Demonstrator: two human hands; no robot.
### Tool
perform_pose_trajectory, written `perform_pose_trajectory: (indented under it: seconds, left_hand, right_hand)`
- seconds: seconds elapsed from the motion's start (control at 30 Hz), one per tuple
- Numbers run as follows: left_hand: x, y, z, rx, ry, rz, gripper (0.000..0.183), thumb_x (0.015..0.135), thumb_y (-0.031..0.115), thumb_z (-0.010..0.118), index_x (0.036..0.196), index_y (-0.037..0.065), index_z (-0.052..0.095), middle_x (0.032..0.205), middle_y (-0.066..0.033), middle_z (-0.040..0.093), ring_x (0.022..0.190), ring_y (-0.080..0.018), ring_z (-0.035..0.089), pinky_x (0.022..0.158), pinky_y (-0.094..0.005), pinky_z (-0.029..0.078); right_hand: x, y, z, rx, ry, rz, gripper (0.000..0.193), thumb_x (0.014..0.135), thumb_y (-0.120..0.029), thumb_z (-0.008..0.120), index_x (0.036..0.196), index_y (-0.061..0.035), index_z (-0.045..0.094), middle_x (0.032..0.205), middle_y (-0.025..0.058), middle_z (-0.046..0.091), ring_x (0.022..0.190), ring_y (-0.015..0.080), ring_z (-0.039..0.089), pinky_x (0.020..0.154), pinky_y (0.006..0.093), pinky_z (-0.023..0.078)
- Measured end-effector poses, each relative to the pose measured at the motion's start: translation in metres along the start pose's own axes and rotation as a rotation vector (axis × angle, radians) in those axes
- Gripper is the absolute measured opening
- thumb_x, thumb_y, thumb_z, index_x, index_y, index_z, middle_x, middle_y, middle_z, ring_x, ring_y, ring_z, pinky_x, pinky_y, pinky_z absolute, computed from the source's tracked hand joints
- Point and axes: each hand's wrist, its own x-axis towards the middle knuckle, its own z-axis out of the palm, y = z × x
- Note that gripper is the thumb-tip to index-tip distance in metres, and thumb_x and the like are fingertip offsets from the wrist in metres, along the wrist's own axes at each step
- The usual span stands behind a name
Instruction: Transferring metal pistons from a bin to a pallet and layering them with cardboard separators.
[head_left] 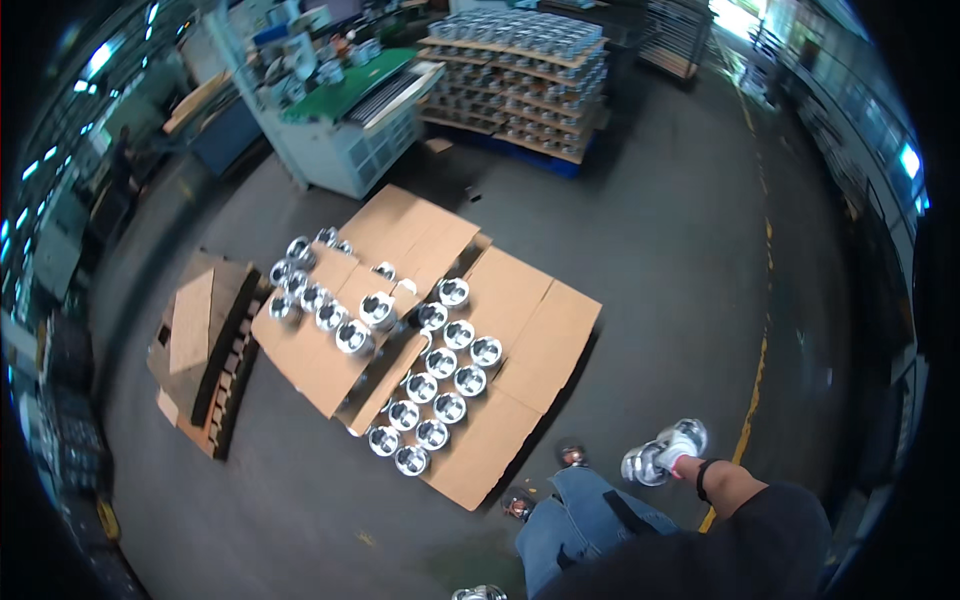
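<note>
My right hand (pixel 672 456), in a pale glove, is out at the right, closed around shiny metal pistons (pixel 645 464). One piston (pixel 688 433) shows past the fingers; blur hides the exact grip. My left hand is out of sight. A metal piston (pixel 480 593) peeks in at the lower edge, but what supports it cannot be seen. Ahead on the left, rows of similar pistons (pixel 440 362) stand on a brown cardboard sheet (pixel 545 310). More pistons (pixel 331 315) stand on another cardboard sheet (pixel 330 378) farther left.
A pallet with cardboard (pixel 205 340) lies at the left. A pale green workbench (pixel 350 150) and a layered stack of pistons (pixel 520 85) stand at the back. A yellow floor line (pixel 757 375) runs along the right. My feet (pixel 518 503) are near the cardboard's front edge.
</note>
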Motion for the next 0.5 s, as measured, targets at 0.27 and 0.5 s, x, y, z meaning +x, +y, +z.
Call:
perform_pose_trajectory:
  seconds: [0.27,0.5]
  left_hand:
    - [0.059,0.122,-0.055,-0.160,-0.113,-0.363,0.034,0.088,0.035,0.046,0.096,0.010,0.067,0.097,-0.0155,0.067,0.089,-0.0331,0.065,0.078,-0.0441,0.050]
    - [0.216,0.200,-0.090,-0.842,-0.046,-0.347,0.046,0.096,0.037,0.040,0.114,0.002,0.063,0.112,-0.0179,0.066,0.100,-0.0310,0.064,0.086,-0.0403,0.050]
  right_hand:
    - [-0.035,0.187,-0.072,0.189,-0.017,0.353,0.028,0.075,-0.019,0.061,0.100,-0.0071,0.066,0.101,0.0136,0.067,0.097,0.0290,0.061,0.084,0.0368,0.048]
    - [0.011,0.289,-0.117,0.247,-0.030,0.519,0.031,0.073,-0.022,0.063,0.100,-0.0073,0.066,0.102,0.0141,0.067,0.097,0.0290,0.061,0.083,0.0370,0.048]
